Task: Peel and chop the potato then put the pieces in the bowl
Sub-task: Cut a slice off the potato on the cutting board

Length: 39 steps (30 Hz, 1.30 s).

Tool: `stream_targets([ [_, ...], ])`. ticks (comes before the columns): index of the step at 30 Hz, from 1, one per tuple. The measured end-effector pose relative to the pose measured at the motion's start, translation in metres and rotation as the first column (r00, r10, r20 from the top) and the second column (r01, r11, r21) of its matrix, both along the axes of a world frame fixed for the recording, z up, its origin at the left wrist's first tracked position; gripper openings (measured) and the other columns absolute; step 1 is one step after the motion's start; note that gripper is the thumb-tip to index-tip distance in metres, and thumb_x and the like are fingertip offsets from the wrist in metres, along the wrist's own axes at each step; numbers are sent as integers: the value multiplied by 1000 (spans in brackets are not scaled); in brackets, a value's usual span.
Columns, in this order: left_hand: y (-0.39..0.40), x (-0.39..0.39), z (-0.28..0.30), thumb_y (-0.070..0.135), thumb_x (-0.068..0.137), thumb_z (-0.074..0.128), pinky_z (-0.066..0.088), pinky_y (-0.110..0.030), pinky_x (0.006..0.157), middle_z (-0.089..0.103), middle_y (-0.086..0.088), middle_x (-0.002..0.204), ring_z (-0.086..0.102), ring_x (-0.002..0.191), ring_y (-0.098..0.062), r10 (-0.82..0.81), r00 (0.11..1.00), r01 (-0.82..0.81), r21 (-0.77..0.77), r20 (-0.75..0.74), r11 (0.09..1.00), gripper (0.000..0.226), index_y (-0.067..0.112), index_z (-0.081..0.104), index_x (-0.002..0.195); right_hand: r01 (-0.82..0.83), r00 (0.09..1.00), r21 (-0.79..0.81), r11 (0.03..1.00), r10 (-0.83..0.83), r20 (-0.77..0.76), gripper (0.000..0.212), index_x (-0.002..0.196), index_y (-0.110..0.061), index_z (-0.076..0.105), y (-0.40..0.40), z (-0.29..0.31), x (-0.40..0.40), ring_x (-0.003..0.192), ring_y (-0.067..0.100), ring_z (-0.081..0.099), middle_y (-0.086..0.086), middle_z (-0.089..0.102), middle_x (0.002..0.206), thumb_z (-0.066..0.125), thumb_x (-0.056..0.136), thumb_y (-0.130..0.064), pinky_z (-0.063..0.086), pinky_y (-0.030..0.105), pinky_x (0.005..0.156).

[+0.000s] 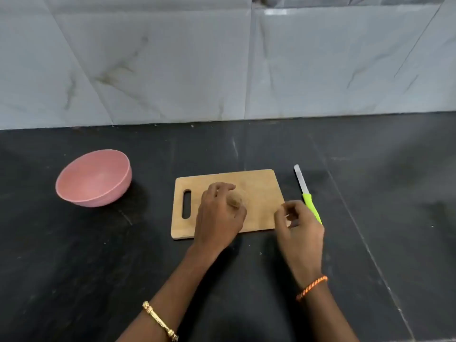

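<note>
**Potato pinned, knife not picked up yet**

The small brown unpeeled potato (235, 200) sits mid-board on the rectangular wooden chopping board (261, 193), left hand (218, 213) curled round it, probably to stop it rolling. Right hand (299, 228) hovers at 3 o'clock, grip loosely curled and empty, beside the green-handled knife (311, 206). The round pink bowl (95, 178) waits on the black worktop (98, 267) at 9 o'clock.

Home kitchen. Black stone desk (74, 255) across lower frame; grey marbled wall tiles (172, 58) above. Wooden chopping board (261, 183), knife (307, 193), pink bowl (95, 178).
</note>
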<state>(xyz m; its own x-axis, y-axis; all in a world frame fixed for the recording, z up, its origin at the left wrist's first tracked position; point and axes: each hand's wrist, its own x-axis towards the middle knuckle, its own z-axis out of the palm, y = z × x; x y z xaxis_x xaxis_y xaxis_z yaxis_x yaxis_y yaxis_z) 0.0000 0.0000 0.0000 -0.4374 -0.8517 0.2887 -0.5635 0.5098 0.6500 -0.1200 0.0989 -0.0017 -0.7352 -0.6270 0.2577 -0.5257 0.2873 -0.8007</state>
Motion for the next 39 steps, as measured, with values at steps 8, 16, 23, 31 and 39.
stream_targets([
  [8,-16,-7,-12,39,76,72,39,-21,89,40,6,122,44,113,-12,-31,999,25,159,35,987,53,22,52,122,179,984,393,902,-174,-51,33,117,0,61,-7,-22,-72,108,34,44,19,49,116,62,89,-17,38,38,92],
  [16,-22,-7,-20,32,75,75,44,-17,83,51,10,111,52,96,-5,16,996,2,209,-86,978,47,24,57,118,196,980,452,870,-153,-130,24,88,5,65,-17,-27,-80,86,33,51,18,53,91,57,90,-17,42,38,74],
  [23,-33,0,-18,27,63,86,51,-16,74,60,13,99,58,88,-4,34,983,37,371,-182,928,47,27,58,101,67,954,244,968,-134,269,15,74,-10,68,-15,6,-69,62,22,61,7,66,65,62,84,-19,50,31,57],
  [31,-31,7,-22,16,65,84,47,-13,83,54,15,114,54,101,-1,-27,974,113,382,-223,917,63,29,58,120,-267,634,25,963,156,757,26,78,-6,56,-38,18,-15,44,11,41,5,55,59,39,96,-15,33,21,37],
  [39,-23,1,-23,17,74,76,39,-20,102,45,9,129,46,121,-6,-60,979,144,446,-196,884,64,21,43,129,-311,842,36,950,258,473,14,88,-14,50,-61,2,1,52,11,53,0,62,67,45,99,-19,47,27,50],
])
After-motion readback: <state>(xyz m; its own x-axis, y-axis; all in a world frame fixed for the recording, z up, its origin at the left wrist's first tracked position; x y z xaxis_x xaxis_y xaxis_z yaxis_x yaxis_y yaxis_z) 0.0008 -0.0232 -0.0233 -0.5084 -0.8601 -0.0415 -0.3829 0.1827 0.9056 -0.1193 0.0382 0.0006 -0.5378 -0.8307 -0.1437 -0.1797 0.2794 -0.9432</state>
